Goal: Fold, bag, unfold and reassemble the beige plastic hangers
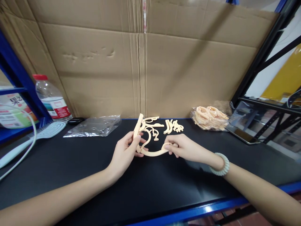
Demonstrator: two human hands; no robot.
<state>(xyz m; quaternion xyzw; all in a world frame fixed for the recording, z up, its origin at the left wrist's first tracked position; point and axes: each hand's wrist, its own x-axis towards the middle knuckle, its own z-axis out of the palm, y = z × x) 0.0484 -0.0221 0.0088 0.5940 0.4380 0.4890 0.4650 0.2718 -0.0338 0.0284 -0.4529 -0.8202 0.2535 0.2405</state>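
My left hand (127,149) is closed around a pale beige straight bar (138,124), thumb in front and fingers behind. A long curved beige piece (152,153) meets the bar's lower end, in front of my left fingers. My right hand (177,146) pinches the rounded far end of this curved piece; whether the two parts are joined is hard to tell. A thinner beige arc (148,139) rises between my hands, beside the bar. Several curled beige pieces (155,133) show just behind, partly overlapped by the bar.
More small beige pieces (172,126) lie on the black tabletop (145,188). A plastic bag of beige parts (209,117) sits right, beside a tablet-like device (243,135). Leftward are a clear bag (94,125), a bottle (53,100), a hairbrush (49,130) and a cable (33,138). Cardboard (98,62) stands behind.
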